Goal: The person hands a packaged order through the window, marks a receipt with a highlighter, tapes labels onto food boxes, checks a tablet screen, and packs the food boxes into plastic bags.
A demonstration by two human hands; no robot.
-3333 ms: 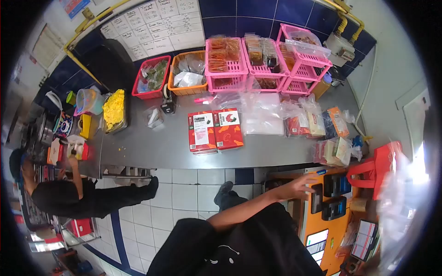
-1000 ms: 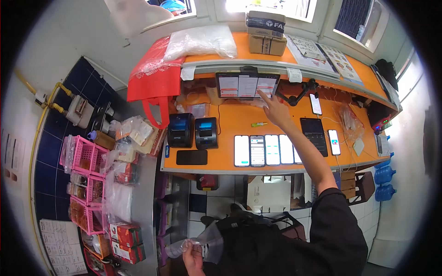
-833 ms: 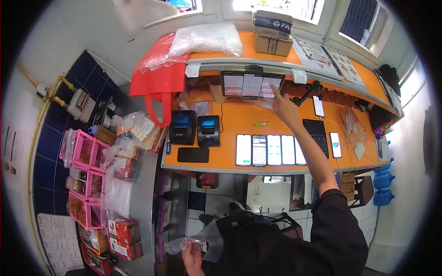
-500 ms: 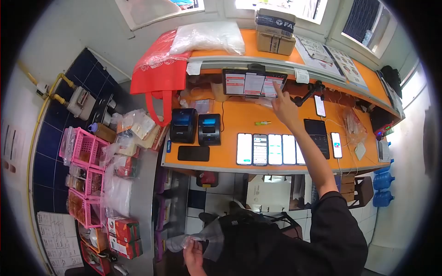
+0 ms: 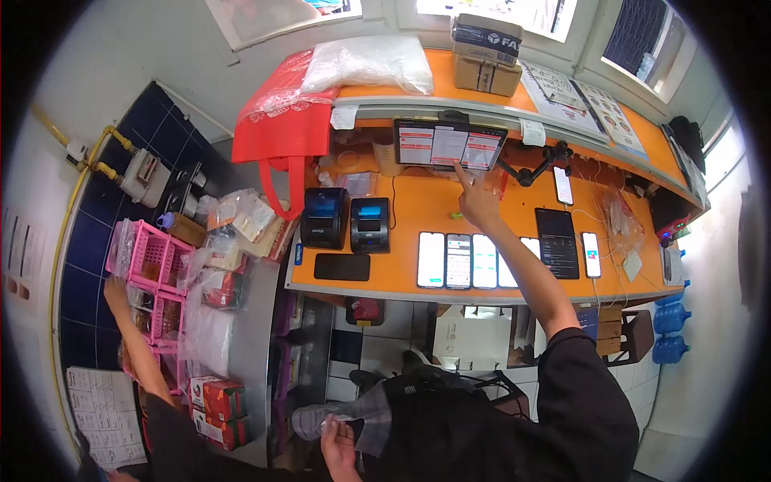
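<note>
A mounted tablet point(image 5: 450, 145) with a lit screen hangs under the orange shelf. My right hand point(image 5: 478, 199) reaches up to it, its index finger extended at the screen's lower edge, the other fingers curled with nothing visible in them. Low in the view, my left hand point(image 5: 339, 447) pinches a clear plastic bag point(image 5: 371, 416) in front of my dark clothes. Several lit phones point(image 5: 431, 259) lie in a row on the orange desk point(image 5: 418, 210), below my right forearm. A dark tablet point(image 5: 556, 243) rests to the right of that forearm.
Two small printers point(image 5: 324, 218) and a dark phone point(image 5: 342, 267) occupy the desk's left part. A red bag point(image 5: 283, 128) hangs beside them. At left, a co-worker's arm point(image 5: 136, 341) extends over the pink baskets point(image 5: 152, 261). Red boxes point(image 5: 217, 399) sit on the steel counter point(image 5: 255, 337).
My right hand has moved from the tablet's right side down and left to its lower edge. A co-worker's arm has come in at the left. My left hand still holds the bag.
</note>
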